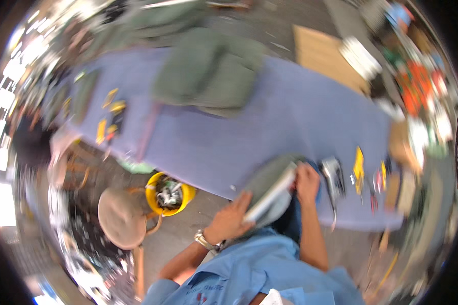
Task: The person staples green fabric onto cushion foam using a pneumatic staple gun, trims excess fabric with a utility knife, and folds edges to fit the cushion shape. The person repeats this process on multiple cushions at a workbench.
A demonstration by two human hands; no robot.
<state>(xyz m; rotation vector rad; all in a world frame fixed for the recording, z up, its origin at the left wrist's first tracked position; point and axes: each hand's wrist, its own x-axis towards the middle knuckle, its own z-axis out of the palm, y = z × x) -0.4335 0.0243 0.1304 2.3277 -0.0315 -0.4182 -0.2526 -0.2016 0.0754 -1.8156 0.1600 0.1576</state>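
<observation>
A grey-green padded panel [269,178] with a pale strip [270,195] along its edge leans between my body and the front edge of the blue-covered table [213,147]. My left hand [231,217], with a metal watch on its wrist, grips the panel at the near end of the strip. At the strip's far end, my right hand [306,182] is closed on the edge with its fingers bent in. The fingertips are blurred. Right of that hand lies a grey handheld power tool [333,178], its exact kind unclear.
Grey-green cushions [208,73] lie at the table's back. Yellow-handled tools [359,165] rest on the right, more yellow-and-black tools [118,114] on the left. A yellow bucket [189,197] of scraps and a round stool [121,218] stand left. Cardboard [318,53] is behind.
</observation>
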